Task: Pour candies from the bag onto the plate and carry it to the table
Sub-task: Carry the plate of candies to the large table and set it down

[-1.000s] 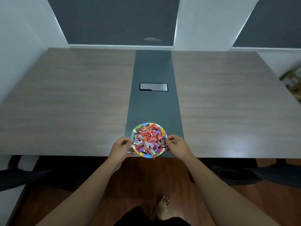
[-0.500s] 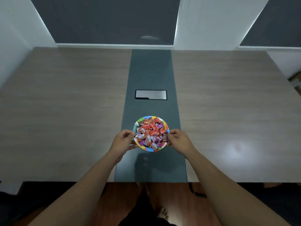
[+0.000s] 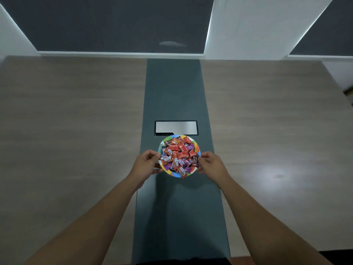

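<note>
Plate point(image 3: 196, 148), heaped with candies point(image 3: 178, 155), held just short of the metal hatch point(image 3: 176, 127) over the worktop point(image 3: 76, 121). Gripped at opposite rims by left hand point(image 3: 146, 165) and right hand point(image 3: 211, 165), fingers point(image 3: 155, 154) pinched on the edge, likely to keep it level.

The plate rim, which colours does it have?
The plate rim is multicoloured: green, orange, blue, purple segments; head view.

One head cam only, looking fwd and steeply down over the surface point(image 3: 76, 131). Metal hatch point(image 3: 176, 127) sits mid-frame; wall and dark panels beyond it at top, both forearms reaching in from the bottom edge, fairly close.
</note>
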